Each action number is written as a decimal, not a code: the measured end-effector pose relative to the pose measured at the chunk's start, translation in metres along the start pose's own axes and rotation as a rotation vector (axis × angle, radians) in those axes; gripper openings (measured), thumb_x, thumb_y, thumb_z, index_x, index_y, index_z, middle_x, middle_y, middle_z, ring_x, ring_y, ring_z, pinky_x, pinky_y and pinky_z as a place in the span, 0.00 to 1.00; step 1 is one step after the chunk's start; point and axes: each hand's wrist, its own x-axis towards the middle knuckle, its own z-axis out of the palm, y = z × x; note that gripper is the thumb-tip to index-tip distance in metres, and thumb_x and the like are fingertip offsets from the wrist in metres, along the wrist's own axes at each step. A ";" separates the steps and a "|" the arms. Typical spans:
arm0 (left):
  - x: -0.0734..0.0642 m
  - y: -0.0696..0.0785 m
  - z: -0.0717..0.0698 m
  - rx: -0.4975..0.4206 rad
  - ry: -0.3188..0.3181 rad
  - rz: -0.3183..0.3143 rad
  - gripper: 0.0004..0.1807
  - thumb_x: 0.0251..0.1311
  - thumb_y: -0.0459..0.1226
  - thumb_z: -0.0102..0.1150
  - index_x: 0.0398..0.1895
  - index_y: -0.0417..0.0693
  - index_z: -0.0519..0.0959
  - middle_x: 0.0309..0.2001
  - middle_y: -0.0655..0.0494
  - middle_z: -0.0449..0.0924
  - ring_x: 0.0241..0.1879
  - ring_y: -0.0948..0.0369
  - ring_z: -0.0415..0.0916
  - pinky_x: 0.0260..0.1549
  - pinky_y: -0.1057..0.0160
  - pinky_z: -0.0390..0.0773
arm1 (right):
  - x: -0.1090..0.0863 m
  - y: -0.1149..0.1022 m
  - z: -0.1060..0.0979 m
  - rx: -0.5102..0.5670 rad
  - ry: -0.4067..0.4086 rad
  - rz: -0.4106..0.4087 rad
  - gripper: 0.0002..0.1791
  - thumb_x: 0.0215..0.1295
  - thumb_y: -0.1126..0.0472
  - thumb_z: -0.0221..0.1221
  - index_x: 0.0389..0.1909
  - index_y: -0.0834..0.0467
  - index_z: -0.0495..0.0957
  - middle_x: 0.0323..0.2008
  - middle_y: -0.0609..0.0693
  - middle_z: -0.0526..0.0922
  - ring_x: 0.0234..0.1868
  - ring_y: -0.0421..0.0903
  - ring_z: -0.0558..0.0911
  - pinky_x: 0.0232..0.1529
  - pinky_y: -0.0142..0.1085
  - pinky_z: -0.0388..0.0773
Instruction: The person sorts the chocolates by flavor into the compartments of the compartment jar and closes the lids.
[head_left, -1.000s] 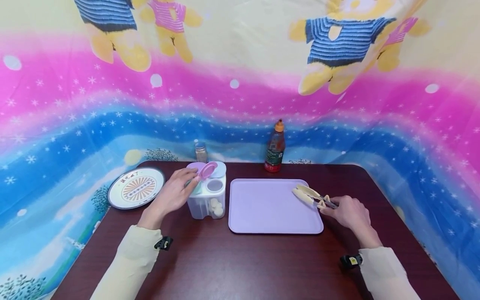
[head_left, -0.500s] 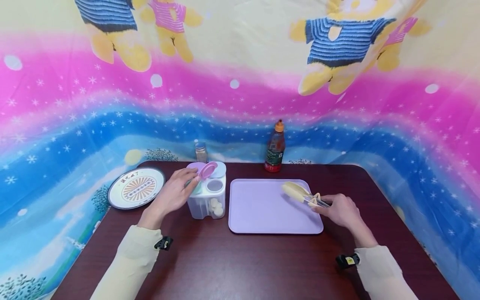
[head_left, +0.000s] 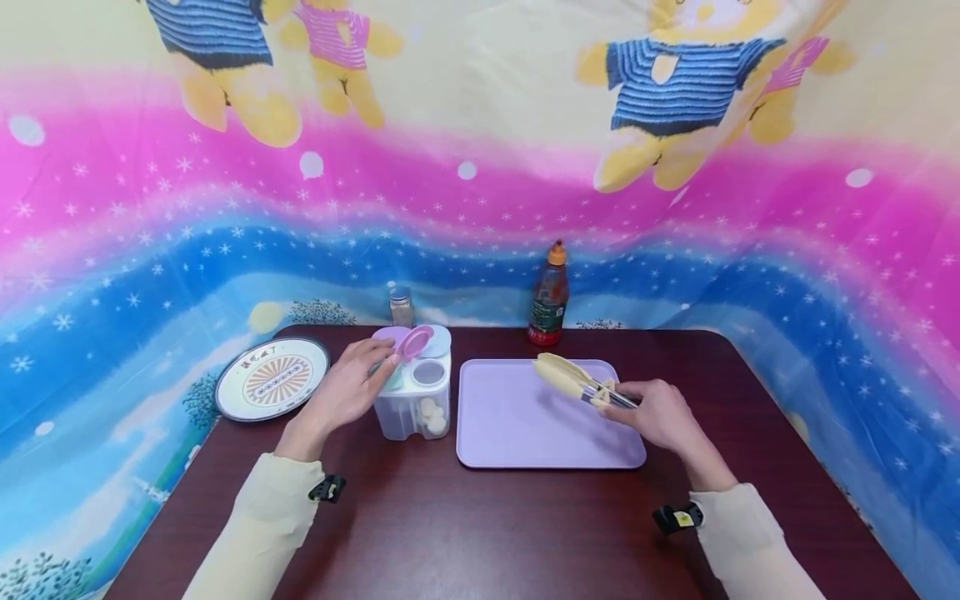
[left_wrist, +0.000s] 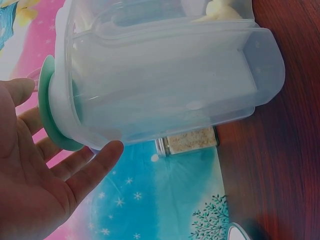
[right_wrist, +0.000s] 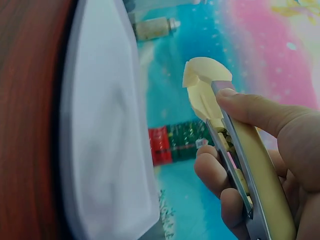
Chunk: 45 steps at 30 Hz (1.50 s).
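My left hand (head_left: 348,387) reaches over a clear storage box (head_left: 397,414) with round flip lids. Its thumb and fingertips are at the raised pink lid (head_left: 415,342), beside an uncovered round opening (head_left: 429,372). The left wrist view shows the fingers (left_wrist: 95,172) spread and fairly straight by the green lid (left_wrist: 47,107). Pale round pieces (head_left: 432,414) lie inside the box. My right hand (head_left: 660,412) grips metal tongs (head_left: 577,383) with cream tips, held above the lilac tray (head_left: 517,446). In the right wrist view, the tongs' tips hold nothing visible.
A sauce bottle (head_left: 549,300) with an orange cap stands behind the tray. Behind the box is a small glass jar (head_left: 401,308). A patterned plate (head_left: 273,379) lies at the left table edge. Printed cloth (head_left: 465,217) hangs around the dark table (head_left: 450,533).
My right hand has carried the tongs leftward over the tray, toward the box. The left hand stays in place at the raised pink lid.
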 end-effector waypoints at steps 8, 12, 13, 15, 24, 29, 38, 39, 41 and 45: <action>0.000 -0.001 0.001 0.000 0.014 0.010 0.26 0.77 0.47 0.43 0.63 0.35 0.76 0.68 0.40 0.72 0.73 0.42 0.60 0.72 0.41 0.60 | 0.004 -0.026 -0.001 0.020 0.024 -0.074 0.33 0.53 0.40 0.72 0.55 0.58 0.84 0.43 0.57 0.88 0.34 0.46 0.76 0.26 0.34 0.70; 0.001 -0.002 0.001 -0.004 0.013 0.012 0.27 0.77 0.47 0.43 0.63 0.35 0.76 0.68 0.40 0.72 0.73 0.41 0.59 0.72 0.41 0.59 | 0.006 -0.042 0.000 0.045 0.006 -0.075 0.32 0.54 0.41 0.72 0.56 0.55 0.84 0.43 0.54 0.88 0.33 0.46 0.75 0.25 0.34 0.71; 0.001 -0.002 0.001 -0.003 0.012 0.012 0.27 0.77 0.47 0.43 0.64 0.35 0.75 0.68 0.40 0.72 0.73 0.41 0.59 0.72 0.41 0.59 | 0.007 -0.046 0.001 0.049 0.004 -0.080 0.31 0.54 0.41 0.72 0.56 0.55 0.84 0.43 0.54 0.88 0.33 0.46 0.75 0.26 0.34 0.71; 0.001 -0.002 0.001 -0.003 0.010 0.012 0.27 0.77 0.47 0.43 0.64 0.35 0.75 0.68 0.40 0.72 0.73 0.41 0.59 0.72 0.41 0.59 | 0.008 -0.051 0.002 0.061 -0.007 -0.084 0.31 0.54 0.41 0.72 0.56 0.54 0.84 0.43 0.53 0.88 0.34 0.46 0.76 0.26 0.35 0.72; 0.001 -0.001 0.001 -0.012 0.015 0.018 0.26 0.77 0.46 0.43 0.63 0.35 0.76 0.68 0.41 0.72 0.72 0.42 0.60 0.72 0.42 0.60 | 0.012 -0.076 0.009 0.072 -0.016 -0.121 0.32 0.52 0.40 0.72 0.56 0.52 0.84 0.38 0.49 0.89 0.33 0.45 0.75 0.27 0.35 0.72; 0.001 -0.001 0.000 -0.009 0.014 0.014 0.26 0.77 0.47 0.43 0.64 0.35 0.75 0.68 0.41 0.72 0.73 0.42 0.60 0.72 0.42 0.60 | 0.014 -0.091 0.011 0.077 -0.018 -0.139 0.33 0.51 0.39 0.73 0.57 0.50 0.84 0.38 0.49 0.88 0.33 0.46 0.75 0.27 0.35 0.72; 0.001 -0.001 0.000 -0.004 0.012 0.011 0.27 0.77 0.47 0.43 0.64 0.36 0.76 0.68 0.41 0.72 0.73 0.42 0.60 0.72 0.42 0.60 | 0.016 -0.110 0.014 0.050 -0.009 -0.174 0.34 0.50 0.37 0.72 0.58 0.46 0.83 0.34 0.47 0.88 0.31 0.45 0.74 0.26 0.35 0.69; 0.001 -0.001 0.000 -0.005 0.012 0.010 0.27 0.77 0.47 0.43 0.64 0.36 0.76 0.68 0.41 0.72 0.73 0.42 0.60 0.72 0.42 0.61 | 0.017 -0.112 0.015 0.054 -0.010 -0.178 0.34 0.50 0.38 0.73 0.58 0.46 0.83 0.34 0.47 0.88 0.30 0.45 0.74 0.26 0.36 0.69; 0.001 -0.001 0.000 -0.006 0.011 0.009 0.27 0.77 0.47 0.43 0.64 0.36 0.76 0.68 0.41 0.72 0.73 0.43 0.60 0.72 0.42 0.61 | 0.017 -0.116 0.016 0.065 -0.016 -0.187 0.33 0.51 0.38 0.73 0.58 0.46 0.83 0.35 0.47 0.88 0.30 0.45 0.74 0.25 0.36 0.70; 0.001 -0.002 0.000 -0.008 0.007 0.007 0.27 0.77 0.48 0.42 0.64 0.36 0.75 0.68 0.41 0.72 0.73 0.42 0.59 0.72 0.41 0.60 | 0.019 -0.123 0.020 0.076 -0.017 -0.204 0.33 0.50 0.38 0.73 0.58 0.46 0.83 0.36 0.48 0.89 0.31 0.45 0.74 0.26 0.35 0.70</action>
